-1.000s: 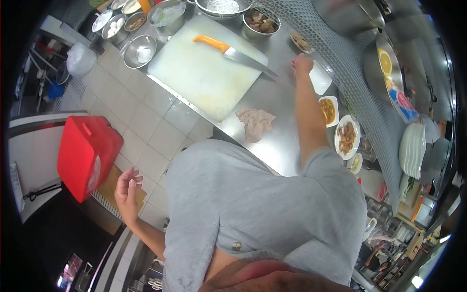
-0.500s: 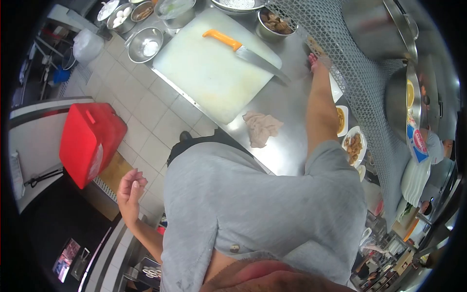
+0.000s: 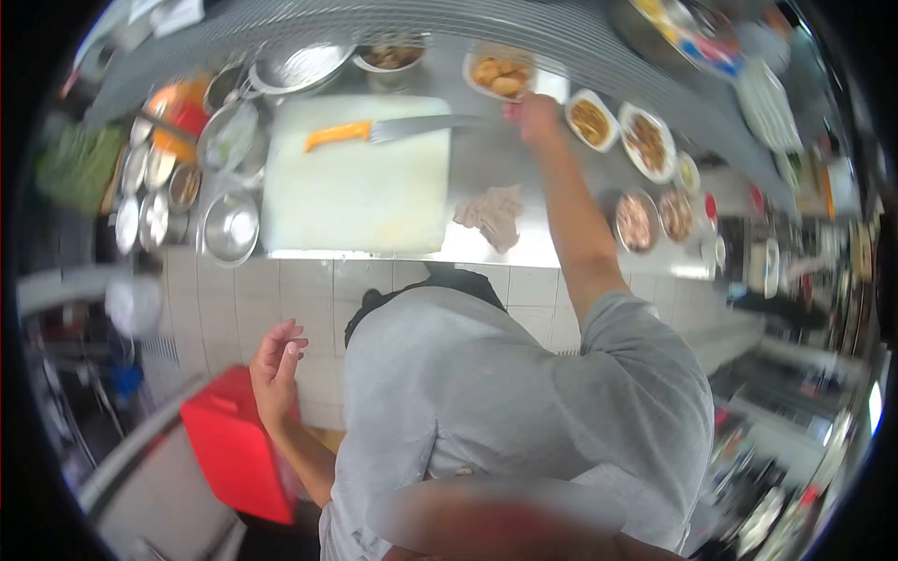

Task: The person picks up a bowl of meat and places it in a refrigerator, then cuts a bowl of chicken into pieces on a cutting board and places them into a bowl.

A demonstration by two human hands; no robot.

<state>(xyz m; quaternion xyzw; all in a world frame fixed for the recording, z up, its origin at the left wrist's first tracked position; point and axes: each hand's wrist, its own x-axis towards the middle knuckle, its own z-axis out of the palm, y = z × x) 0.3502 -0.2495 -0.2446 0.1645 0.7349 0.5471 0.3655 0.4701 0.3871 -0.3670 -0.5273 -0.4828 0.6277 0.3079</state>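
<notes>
My right arm is stretched out over the steel worktop [image 3: 496,166]. The blurred right hand [image 3: 537,120] is at the front edge of a white plate [image 3: 473,80] of golden-brown pieces [image 3: 500,75]; whether it grips anything is unclear. My left hand [image 3: 277,366] hangs away from the worktop at the left, its fingers loosely bent and apart, with nothing in them. A knife with an orange handle [image 3: 339,136] lies on the white cutting board [image 3: 360,201], its blade reaching past the right edge. Beside the board lies a crumpled beige cloth [image 3: 494,217].
Steel bowls [image 3: 230,228] and small containers stand left of the board. Oval dishes [image 3: 591,122] and bowls of food [image 3: 636,222] line the right side. A mesh shelf [image 3: 374,21] crosses above the back. A red bin [image 3: 234,444] stands at lower left.
The view has turned, so the worktop now runs across the picture and more dishes show at the right. My right arm remains stretched out; my left hand's fingers look a little more spread.
</notes>
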